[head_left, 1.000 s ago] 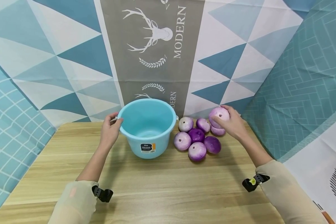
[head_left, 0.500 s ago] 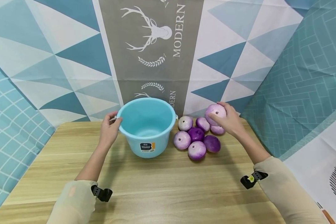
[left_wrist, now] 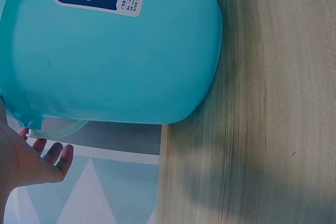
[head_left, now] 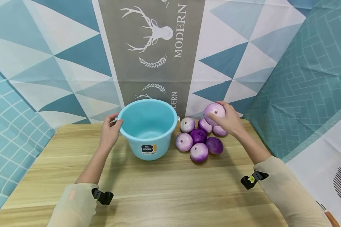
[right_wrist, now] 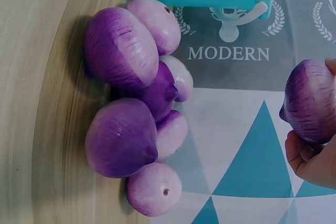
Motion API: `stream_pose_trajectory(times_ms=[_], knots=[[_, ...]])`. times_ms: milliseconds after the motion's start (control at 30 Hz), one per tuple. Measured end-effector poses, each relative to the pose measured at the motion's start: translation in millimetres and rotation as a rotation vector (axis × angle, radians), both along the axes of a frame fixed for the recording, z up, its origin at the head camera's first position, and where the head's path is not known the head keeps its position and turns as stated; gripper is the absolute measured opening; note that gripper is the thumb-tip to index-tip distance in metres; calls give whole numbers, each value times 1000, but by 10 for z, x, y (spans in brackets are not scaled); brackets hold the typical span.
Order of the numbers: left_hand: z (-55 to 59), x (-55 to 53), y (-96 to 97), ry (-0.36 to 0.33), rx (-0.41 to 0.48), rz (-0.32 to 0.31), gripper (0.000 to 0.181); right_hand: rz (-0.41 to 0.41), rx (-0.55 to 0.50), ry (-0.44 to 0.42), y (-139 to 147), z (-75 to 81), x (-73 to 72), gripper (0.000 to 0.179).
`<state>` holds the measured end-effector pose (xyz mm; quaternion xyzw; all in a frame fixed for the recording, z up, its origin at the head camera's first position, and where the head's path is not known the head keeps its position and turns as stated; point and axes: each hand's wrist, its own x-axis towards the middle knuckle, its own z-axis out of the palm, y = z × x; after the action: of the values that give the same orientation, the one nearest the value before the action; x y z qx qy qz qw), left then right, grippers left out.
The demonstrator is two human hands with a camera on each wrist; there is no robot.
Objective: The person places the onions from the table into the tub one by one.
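A light blue bucket [head_left: 147, 145] stands upright on the wooden table, its inside bare. My left hand [head_left: 109, 134] grips its rim at the left side, by the handle's end; in the left wrist view the fingers [left_wrist: 52, 153] curl beside the white handle [left_wrist: 58, 131]. My right hand [head_left: 228, 118] holds a purple-and-white onion [head_left: 214, 113] up in the air, behind and above a cluster of onions. In the right wrist view this held onion [right_wrist: 311, 100] is clear of the others. Several more onions sit close together right of the bucket, among them a dark purple one [head_left: 198, 136].
The wooden table [head_left: 159, 195] reaches toward me in front of the bucket. A patterned cloth [head_left: 147, 63] with a deer print hangs behind the table. Blue tiled cloths hang at both sides. Each forearm carries a small black camera [head_left: 102, 196].
My right hand has lifted the onion off the back right of the cluster and carried it up and left toward the bucket. The left hand stays on the bucket's rim.
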<state>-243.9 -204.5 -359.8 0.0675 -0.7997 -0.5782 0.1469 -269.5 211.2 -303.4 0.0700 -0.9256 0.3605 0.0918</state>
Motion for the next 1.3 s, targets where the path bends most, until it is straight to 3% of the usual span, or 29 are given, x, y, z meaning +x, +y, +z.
stream_pose_trajectory(times_ms=[900,1300], knots=[[-10,-5,-8,-1,-3,12,50,85,-24,22,-332,94,22,74],[-6,-3,-7,-2,3,7,50,125,-82,43,-532,93,39,75]])
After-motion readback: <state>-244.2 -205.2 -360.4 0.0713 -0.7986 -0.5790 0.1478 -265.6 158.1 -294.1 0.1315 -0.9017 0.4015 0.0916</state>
